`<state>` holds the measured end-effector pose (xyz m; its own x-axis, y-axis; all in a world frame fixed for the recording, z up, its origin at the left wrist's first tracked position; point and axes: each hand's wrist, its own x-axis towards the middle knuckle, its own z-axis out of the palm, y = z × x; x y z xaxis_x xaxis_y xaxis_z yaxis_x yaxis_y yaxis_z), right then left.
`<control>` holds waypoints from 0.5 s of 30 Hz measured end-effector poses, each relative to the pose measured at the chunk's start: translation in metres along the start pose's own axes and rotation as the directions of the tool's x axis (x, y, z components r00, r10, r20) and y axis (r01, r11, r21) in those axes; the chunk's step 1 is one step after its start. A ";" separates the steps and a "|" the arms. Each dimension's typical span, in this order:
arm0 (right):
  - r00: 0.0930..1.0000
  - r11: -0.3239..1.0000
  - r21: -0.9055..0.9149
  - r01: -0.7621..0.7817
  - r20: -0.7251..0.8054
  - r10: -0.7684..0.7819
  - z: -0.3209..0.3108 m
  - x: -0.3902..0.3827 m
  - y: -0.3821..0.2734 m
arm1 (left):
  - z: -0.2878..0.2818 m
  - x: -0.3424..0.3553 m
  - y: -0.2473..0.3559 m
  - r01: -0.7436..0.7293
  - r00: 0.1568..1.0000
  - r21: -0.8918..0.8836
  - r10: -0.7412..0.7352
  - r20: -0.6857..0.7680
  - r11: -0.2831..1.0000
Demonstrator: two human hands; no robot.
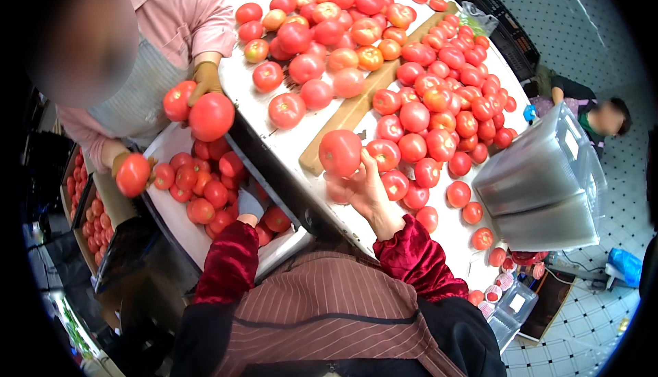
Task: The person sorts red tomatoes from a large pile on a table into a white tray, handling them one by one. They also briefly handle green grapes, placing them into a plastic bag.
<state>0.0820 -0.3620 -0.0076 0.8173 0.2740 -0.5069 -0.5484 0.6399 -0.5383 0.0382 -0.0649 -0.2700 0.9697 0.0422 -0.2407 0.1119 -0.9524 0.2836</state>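
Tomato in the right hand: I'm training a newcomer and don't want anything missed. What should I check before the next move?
1. Tomato supported by the right hand: ok, thumb and fingers are against it.
2. Left hand out of the bin: not ok, it is down among the bin tomatoes.
3. Left hand's grip: cannot tell, its fingers are hidden.
4. Co-worker's gloved hands apart from the person's own: ok.
5. Underside of the held tomato unblemished: cannot tell, it is out of sight.
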 end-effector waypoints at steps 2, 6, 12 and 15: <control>0.981 0.964 -0.181 0.195 0.015 -0.195 -0.005 -0.003 -0.010 | 0.004 0.007 0.003 -0.108 0.994 0.100 0.109 0.000 0.989; 0.840 0.816 -0.353 0.457 -0.132 -0.527 -0.025 -0.008 -0.029 | -0.075 -0.002 0.060 -0.363 0.921 0.290 0.387 -0.031 0.886; 0.729 0.799 -0.303 0.519 -0.331 -0.599 -0.065 -0.015 -0.079 | -0.025 -0.037 -0.012 0.295 0.954 -0.849 -0.186 0.236 0.438; 0.573 0.710 -0.283 0.644 -0.436 -0.694 -0.112 -0.010 -0.133 | -0.096 -0.069 0.025 0.336 0.923 -0.942 -0.196 0.332 -0.009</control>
<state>0.1268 -0.5301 -0.0066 0.7714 -0.6005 -0.2105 0.0872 0.4274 -0.8998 -0.0051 -0.0624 -0.1569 0.8008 0.1258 -0.5855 0.5297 0.3073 0.7906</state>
